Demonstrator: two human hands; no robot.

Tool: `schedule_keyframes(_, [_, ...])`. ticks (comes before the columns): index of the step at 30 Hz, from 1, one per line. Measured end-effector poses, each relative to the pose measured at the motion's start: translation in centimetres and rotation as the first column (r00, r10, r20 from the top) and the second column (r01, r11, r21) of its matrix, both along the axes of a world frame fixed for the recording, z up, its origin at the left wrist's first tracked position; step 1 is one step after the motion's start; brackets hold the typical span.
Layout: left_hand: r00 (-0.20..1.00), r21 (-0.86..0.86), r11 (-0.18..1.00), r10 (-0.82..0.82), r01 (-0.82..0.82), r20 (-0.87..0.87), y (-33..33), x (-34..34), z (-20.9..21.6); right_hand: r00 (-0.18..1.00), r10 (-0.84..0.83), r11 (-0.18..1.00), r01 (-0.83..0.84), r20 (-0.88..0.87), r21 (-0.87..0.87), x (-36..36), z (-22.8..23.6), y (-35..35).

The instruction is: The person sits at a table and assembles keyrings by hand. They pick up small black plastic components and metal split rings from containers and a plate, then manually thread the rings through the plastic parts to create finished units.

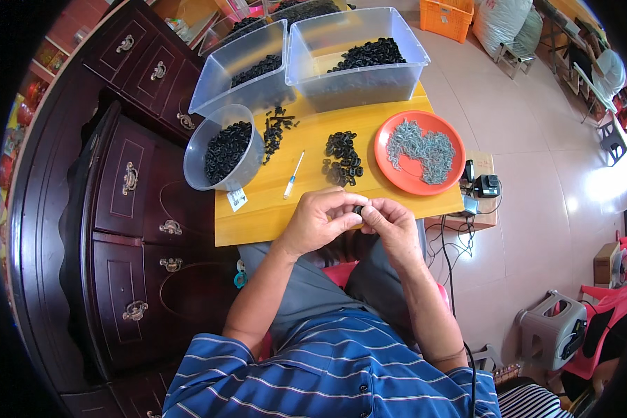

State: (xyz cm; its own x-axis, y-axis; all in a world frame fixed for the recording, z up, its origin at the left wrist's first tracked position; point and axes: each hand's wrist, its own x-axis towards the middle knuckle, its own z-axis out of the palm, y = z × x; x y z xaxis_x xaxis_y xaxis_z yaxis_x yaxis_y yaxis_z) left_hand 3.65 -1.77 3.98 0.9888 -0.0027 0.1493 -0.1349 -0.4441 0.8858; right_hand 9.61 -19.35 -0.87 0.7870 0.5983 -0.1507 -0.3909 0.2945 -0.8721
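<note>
Close together at the table's near edge, my left hand (320,219) and my right hand (390,224) meet around a small black part (358,210). Fingertips of both hands pinch it, and its exact kind is partly hidden by them. Just beyond my hands lies a loose pile of black ring-shaped parts (343,157). An orange-red plate (381,161) to the right of the pile carries many small silvery metal pieces (419,143). Left of the pile, a thin screwdriver (294,174) with a clear-and-blue handle rests on the wood.
On the yellow table (258,223) stand a round clear tub (196,157) of black parts and two clear bins (209,94) (355,87). Short black pieces (275,132) lie beside the tub. A dark wooden cabinet (118,230) borders the left; a box with small devices (484,184) stands right.
</note>
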Motion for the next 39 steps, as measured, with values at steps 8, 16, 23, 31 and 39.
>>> schedule_keyframes(8, [0.932, 0.379, 0.889, 0.127, -0.258, 0.338, -3.4, 0.7, 1.0, 0.980, -0.023, 0.992, 0.046, -0.197, 0.116, 0.4, -0.5, -0.2])
schedule_keyframes(16, [0.909, 0.436, 0.853, 0.099, -0.288, 0.405, -3.4, 1.1, -0.3, 0.971, -0.017, 0.980, 0.064, -0.240, 0.188, 0.5, -0.3, -0.5])
schedule_keyframes(23, [0.921, 0.430, 0.866, 0.084, -0.256, 0.380, -3.5, 1.0, 0.2, 0.966, -0.014, 0.982, 0.062, -0.258, 0.178, 0.5, -0.5, -0.5])
schedule_keyframes(31, [0.926, 0.430, 0.869, 0.077, -0.244, 0.369, -3.4, 1.2, 0.1, 0.968, -0.034, 0.986, 0.074, -0.250, 0.152, 0.6, -1.0, -0.5])
schedule_keyframes(39, [0.927, 0.450, 0.867, 0.034, -0.213, 0.373, -2.9, 1.5, -0.3, 0.979, -0.059, 0.986, 0.087, -0.197, 0.140, 0.7, -1.7, -0.4])
